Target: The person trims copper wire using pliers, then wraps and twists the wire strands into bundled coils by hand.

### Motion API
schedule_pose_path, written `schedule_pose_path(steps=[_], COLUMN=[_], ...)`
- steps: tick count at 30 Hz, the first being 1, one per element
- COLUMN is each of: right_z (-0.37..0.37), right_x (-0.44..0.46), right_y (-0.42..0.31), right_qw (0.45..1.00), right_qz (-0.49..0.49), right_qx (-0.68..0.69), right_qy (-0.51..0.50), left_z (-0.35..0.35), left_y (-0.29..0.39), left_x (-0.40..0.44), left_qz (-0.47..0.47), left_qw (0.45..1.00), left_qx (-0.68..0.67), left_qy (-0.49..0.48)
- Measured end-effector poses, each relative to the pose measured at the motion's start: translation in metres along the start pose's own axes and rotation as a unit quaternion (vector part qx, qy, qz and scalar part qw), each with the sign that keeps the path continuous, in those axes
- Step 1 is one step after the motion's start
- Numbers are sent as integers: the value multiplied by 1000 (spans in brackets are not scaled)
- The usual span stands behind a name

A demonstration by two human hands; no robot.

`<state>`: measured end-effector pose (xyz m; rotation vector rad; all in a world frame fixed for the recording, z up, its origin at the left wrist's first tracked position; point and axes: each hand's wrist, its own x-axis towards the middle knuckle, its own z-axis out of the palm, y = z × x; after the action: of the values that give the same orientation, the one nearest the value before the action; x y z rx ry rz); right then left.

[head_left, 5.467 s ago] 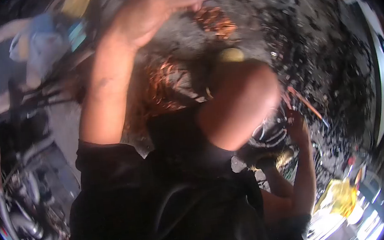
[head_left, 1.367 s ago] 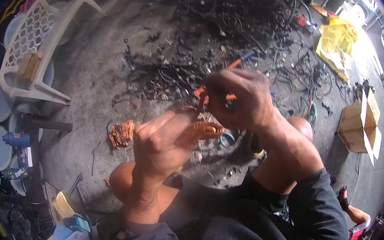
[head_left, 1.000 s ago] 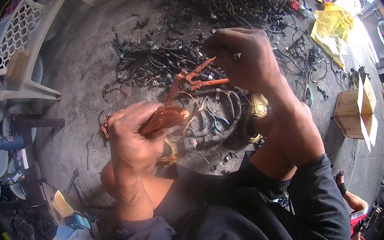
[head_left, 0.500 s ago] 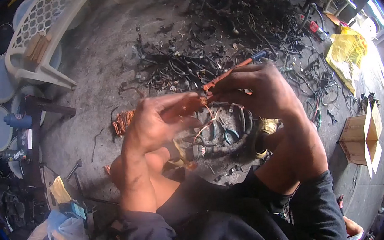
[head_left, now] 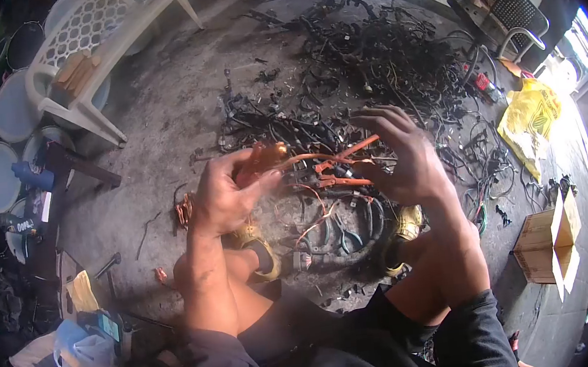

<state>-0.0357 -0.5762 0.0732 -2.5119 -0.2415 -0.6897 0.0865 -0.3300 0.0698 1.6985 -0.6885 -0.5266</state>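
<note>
My left hand is closed round a bundle of copper wire. A strand of the copper runs from the bundle to the right, toward my right hand. That hand has its fingers apart and curved, the thumb beside the strand's far part; whether it touches the strand I cannot tell. Below and between the hands lies an orange-handled cutter. Pliers with dark teal handles rest on the floor between my shoes. A second copper bundle sits on the floor beyond my left wrist.
Black wire scraps cover the floor ahead. A white plastic bench stands at the upper left, with a dark low stand beneath. To the right are a yellow bag and an open cardboard box. Part of another person shows at lower right.
My hands have moved apart, and the fingers of my right hand have spread. The copper bundle now shows in my left hand, with a strand stretched rightward. The view has tilted up.
</note>
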Motion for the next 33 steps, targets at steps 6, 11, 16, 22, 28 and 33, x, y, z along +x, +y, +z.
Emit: schedule_pose_path(steps=[6, 11, 16, 22, 28, 33], right_z=[23, 23, 14, 10, 16, 8], right_x=[8, 13, 9, 7, 6, 4], right_y=[-12, -10, 0, 8, 5, 19], right_qw=[982, 954, 957, 984, 987, 988], right_qz=[89, 173, 144, 81, 125, 94], right_qx=[108, 183, 226, 141, 99, 124], right_qy=[-128, -162, -109, -67, -5, -5], left_z=[19, 19, 17, 14, 30, 29], left_y=[2, 2, -4, -2, -6, -6], left_x=[13, 17, 18, 15, 15, 16], left_qz=[24, 9, 43, 6, -40, -42], left_qw=[1000, 990, 988, 989, 985, 973], left_qx=[-4, -141, -143, -144, -157, -223], left_qy=[-19, -5, 29, 36, 54, 40])
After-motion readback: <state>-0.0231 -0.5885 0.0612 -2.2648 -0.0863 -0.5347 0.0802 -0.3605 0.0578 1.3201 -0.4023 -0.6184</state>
